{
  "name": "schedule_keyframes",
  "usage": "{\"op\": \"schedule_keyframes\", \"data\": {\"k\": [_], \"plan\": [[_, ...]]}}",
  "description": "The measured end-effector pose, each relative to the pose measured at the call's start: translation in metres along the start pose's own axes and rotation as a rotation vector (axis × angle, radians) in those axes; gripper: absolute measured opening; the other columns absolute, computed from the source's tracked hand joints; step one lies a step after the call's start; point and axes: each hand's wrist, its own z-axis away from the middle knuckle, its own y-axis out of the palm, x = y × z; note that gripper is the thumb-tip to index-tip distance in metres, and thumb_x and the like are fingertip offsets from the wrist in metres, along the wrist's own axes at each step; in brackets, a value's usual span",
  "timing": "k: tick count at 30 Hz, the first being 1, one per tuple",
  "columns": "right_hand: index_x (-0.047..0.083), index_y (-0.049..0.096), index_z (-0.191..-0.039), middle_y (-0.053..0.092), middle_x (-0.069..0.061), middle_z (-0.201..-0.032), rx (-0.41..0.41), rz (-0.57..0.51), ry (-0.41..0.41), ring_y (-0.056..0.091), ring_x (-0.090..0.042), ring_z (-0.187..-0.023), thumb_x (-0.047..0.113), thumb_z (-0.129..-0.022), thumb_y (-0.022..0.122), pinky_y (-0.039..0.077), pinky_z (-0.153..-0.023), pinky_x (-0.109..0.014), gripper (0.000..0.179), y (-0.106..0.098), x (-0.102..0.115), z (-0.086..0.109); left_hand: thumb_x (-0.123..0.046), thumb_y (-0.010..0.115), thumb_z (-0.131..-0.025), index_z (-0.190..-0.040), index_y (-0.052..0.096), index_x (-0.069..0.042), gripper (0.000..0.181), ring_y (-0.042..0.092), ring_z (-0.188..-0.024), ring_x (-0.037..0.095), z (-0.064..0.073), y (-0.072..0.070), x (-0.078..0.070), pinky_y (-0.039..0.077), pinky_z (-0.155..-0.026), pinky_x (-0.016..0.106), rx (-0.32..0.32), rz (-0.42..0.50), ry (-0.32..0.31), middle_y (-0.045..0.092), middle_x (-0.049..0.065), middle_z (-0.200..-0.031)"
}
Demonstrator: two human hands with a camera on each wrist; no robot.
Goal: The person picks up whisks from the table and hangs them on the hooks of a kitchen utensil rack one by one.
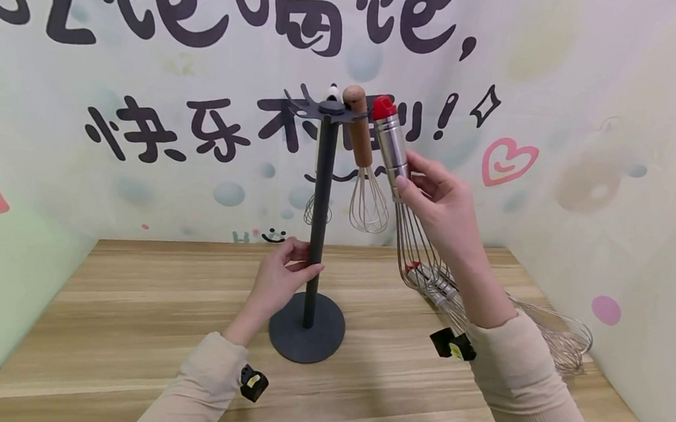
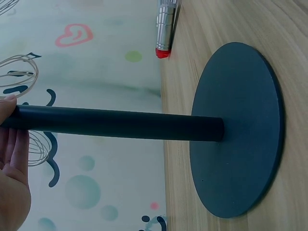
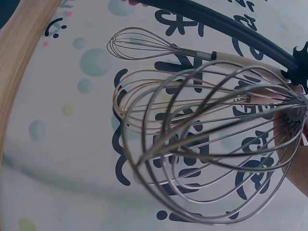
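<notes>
My left hand (image 1: 277, 274) grips the pole of a dark upright rack (image 1: 320, 216), thumb in front, a little above the round base. In my right hand (image 1: 449, 214), a steel-handled whisk (image 1: 393, 145) with a red end cap is pinched between thumb and fingers, wires hanging down. Its cap is beside the rack's hooked top; contact with a hook cannot be told. A wooden-handled whisk (image 1: 364, 139) hangs from the rack's right side. Behind the pole hangs a smaller whisk (image 3: 139, 44) with a pale handle. Large wires of the held whisk (image 3: 211, 155) fill the right wrist view.
More steel whisks (image 1: 446, 287) with red caps lie at the right of the wooden table (image 1: 141, 328), partly behind my right arm. A printed backdrop (image 1: 243, 196) stands along the table's back and sides.
</notes>
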Motion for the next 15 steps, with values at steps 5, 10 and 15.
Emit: {"op": "schedule_keyframes", "data": {"k": [5,10,15], "plan": [[-0.001,0.05,-0.136,0.054,-0.016,-0.129,0.014,0.014,0.007,0.061,-0.004,-0.097,0.003,-0.094,0.055,0.054,-0.082,-0.012,0.042,-0.0013,0.0005,-0.0011,-0.007,0.073,-0.083,-0.108,0.058,-0.003,0.029,0.063,-0.105,0.026,-0.0004,-0.0001,0.0002,0.054,-0.095,0.038,0.003,-0.001,0.004,0.065,0.017,-0.111],[0.0,0.05,-0.136,0.055,-0.01,-0.124,0.027,0.033,0.005,0.06,-0.006,-0.098,0.005,-0.094,0.055,0.054,-0.081,-0.012,0.043,-0.0045,0.0,-0.0024,-0.007,0.073,-0.083,-0.108,0.058,-0.003,0.029,0.063,-0.104,0.026,-0.0007,-0.0003,0.0005,0.054,-0.096,0.038,0.004,0.0,0.008,0.065,0.017,-0.11],[0.001,0.05,-0.136,0.055,-0.012,-0.124,0.038,0.045,0.007,0.06,-0.005,-0.097,0.005,-0.095,0.054,0.054,-0.081,-0.012,0.042,-0.0068,0.0004,-0.0027,-0.007,0.073,-0.083,-0.108,0.058,-0.003,0.029,0.063,-0.104,0.026,-0.0006,-0.0003,0.0009,0.054,-0.096,0.038,0.004,-0.006,0.01,0.065,0.017,-0.11]]}}
